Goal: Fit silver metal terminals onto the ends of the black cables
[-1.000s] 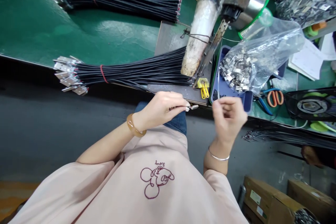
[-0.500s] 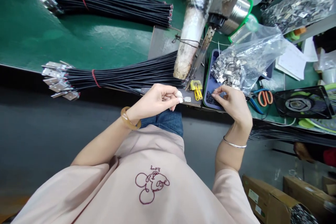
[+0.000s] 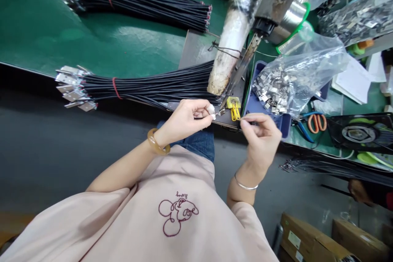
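Observation:
My left hand (image 3: 190,118), with a white covering on a fingertip, pinches a small silvery metal piece (image 3: 221,112) at the bench edge. My right hand (image 3: 260,133) is closed in a pinch just right of a small yellow tool (image 3: 235,111); whatever lies between its fingertips is too small to make out. Behind that hand is a blue tray (image 3: 285,126) holding many small metal pieces (image 3: 273,90), partly under a clear plastic bag (image 3: 322,63). Black cables (image 3: 159,84), tied with a red band, lie beyond my left hand.
A white tube (image 3: 225,49) and a slotted metal rod (image 3: 245,59) slant down over the bench. More bundled cables (image 3: 147,6) lie at the back. To the right are orange-handled pliers (image 3: 317,123), a black fan (image 3: 359,133) and a solder spool (image 3: 293,20).
My right hand has moved left and toward me, from over the blue tray to beside the yellow tool. My left hand still holds the metal piece, which has turned slightly.

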### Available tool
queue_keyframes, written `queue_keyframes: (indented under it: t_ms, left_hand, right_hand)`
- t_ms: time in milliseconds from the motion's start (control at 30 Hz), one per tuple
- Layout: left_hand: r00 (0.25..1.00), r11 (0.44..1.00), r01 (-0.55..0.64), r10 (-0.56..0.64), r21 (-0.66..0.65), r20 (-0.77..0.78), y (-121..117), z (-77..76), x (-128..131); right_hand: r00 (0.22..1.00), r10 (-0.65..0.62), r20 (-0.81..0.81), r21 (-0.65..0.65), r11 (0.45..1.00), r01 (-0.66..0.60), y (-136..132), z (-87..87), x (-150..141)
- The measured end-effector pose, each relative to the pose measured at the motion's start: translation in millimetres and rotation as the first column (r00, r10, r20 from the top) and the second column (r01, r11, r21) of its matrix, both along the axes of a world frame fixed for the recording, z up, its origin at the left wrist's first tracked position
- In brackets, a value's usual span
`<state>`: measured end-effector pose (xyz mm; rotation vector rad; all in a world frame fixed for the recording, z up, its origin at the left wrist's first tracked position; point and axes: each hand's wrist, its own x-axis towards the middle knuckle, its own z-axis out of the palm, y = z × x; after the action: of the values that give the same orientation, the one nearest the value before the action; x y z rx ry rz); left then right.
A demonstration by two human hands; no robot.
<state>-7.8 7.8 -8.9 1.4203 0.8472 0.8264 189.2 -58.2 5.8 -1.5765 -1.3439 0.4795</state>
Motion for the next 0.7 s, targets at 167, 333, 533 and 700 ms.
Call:
queue_keyframes:
  t_ms: [167,333,533,700]
  left_hand:
    - [1.000,1.000,-0.003,0.003,0.012,0.002,-1.1,-2.0,-0.2]
    - [1.000,1.000,0.020,-0.020,0.002,0.014,-1.6,-3.6,-1.2]
    - [0.999,1.000,0.017,-0.018,0.007,0.029,-1.6,-4.3,-1.0]
    - [0.999,1.000,0.025,-0.026,0.011,0.028,-1.9,-4.3,-1.1]
  right_hand:
    - [0.999,0.039,-0.037,-0.091,0.995,-0.042,3.8,-13.4,-30.2]
    - [0.995,0.088,0.038,-0.096,0.992,-0.084,8.4,-14.6,-32.4]
    - [0.987,0.142,0.070,-0.085,0.987,-0.136,7.1,-11.4,-34.3]
    - [0.985,0.159,0.074,-0.080,0.985,-0.153,7.5,-10.9,-35.9]
